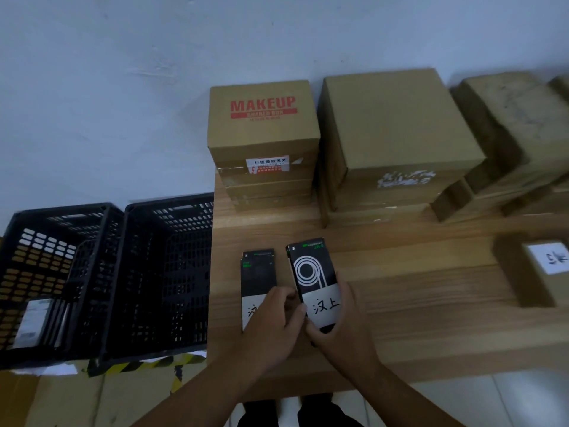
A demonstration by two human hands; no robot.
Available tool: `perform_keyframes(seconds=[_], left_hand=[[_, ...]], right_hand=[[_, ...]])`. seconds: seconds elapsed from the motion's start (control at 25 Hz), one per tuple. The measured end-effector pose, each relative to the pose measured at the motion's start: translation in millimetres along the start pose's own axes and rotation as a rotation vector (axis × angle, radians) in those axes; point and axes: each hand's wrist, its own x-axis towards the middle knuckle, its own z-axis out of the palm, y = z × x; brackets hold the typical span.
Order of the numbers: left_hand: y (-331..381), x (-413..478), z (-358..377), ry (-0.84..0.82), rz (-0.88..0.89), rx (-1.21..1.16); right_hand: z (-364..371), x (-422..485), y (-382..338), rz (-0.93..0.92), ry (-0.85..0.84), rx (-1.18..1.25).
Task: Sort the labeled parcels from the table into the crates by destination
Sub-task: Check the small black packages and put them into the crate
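Black parcel (pixel 312 274) labelled 汉上 was gripped by right hand (pixel 341 334) at the table's (pixel 400 303) near-left edge. Left hand (pixel 271 328) curled over second parcel (pixel 258 272) beside it. Likely label-check step; next needs matching destination among crates (pixel 166 203) on the left.

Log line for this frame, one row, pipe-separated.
stage: picking | left hand: holds plain black parcel | right hand: holds spiral-print parcel, label 汉上 | left crate: pale parcel inside
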Motion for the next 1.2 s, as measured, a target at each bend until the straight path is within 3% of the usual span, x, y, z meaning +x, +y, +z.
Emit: perform_keyframes(seconds=[0.2, 0.36, 0.56, 0.68, 0.88, 1.0, 1.2], left_hand=[[16.8, 6.5, 4.7, -0.075, -0.208, -0.359], [30.0, 9.1, 7.1, -0.112, -0.177, -0.381], [50.6, 12.7, 17.9, -0.243, -0.087, -0.401], [60.0, 15.2, 26.1, -0.261, -0.126, -0.465], [72.7, 15.8, 43.3, -0.147, -0.164, -0.461], [69.3, 10.6, 40.0, 0.018, -0.114, -0.449], [43.4, -13.0, 14.6, 0.226, -0.067, -0.351]], right_hand=[[-16.1, -10.9, 1.4, -0.104, 0.022, 0.239], [-25.8, -15.1, -1.2, -0.031, 0.043, 0.543], [-43.0, -15.8, 4.0, 0.075, -0.040, 0.464], [-57.9, -18.0, 10.3, 0.177, -0.127, 0.529], [-75.3, -14.7, 26.8, 0.248, -0.171, 0.696], [-83.8, -7.6, 34.2, 0.305, -0.095, 0.692], [-78.6, 2.8, 20.0, 0.288, -0.173, 0.740]])
